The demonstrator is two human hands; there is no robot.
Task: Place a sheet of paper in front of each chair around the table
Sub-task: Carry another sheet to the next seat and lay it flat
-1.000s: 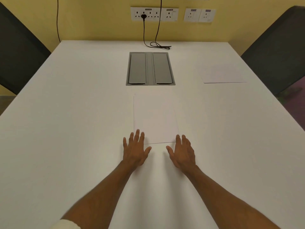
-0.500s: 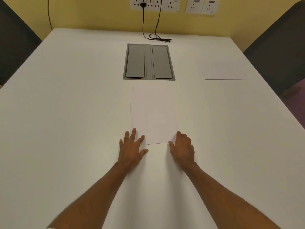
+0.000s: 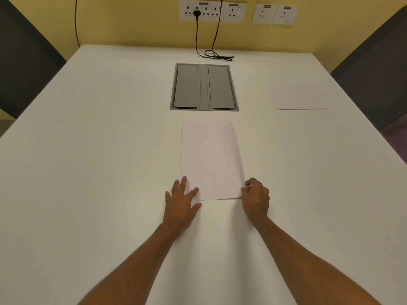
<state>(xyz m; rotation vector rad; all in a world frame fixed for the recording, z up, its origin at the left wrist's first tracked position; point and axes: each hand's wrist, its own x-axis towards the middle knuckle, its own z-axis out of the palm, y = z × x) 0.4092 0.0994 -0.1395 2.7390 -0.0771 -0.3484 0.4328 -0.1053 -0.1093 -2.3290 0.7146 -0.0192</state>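
Observation:
A white paper stack [image 3: 210, 160] lies on the white table [image 3: 99, 150] straight ahead of me. My left hand [image 3: 181, 200] rests flat with spread fingers, its fingertips on the stack's near left corner. My right hand [image 3: 256, 198] pinches the near right corner of the top sheet, and that sheet's right edge is lifted slightly. Another single sheet [image 3: 305, 97] lies flat at the far right, in front of the dark chair [image 3: 374, 69] on the right. A second dark chair [image 3: 24, 62] stands at the far left with no sheet before it.
A grey double-lid cable box [image 3: 203, 86] is set into the table beyond the stack. A black cable [image 3: 217, 55] coils at the far edge, plugged into wall sockets [image 3: 211, 9] on the yellow wall.
Both hands slid forward onto the stack's near corners. My right hand's fingers curled from flat to a pinch, and the top sheet's right edge has risen.

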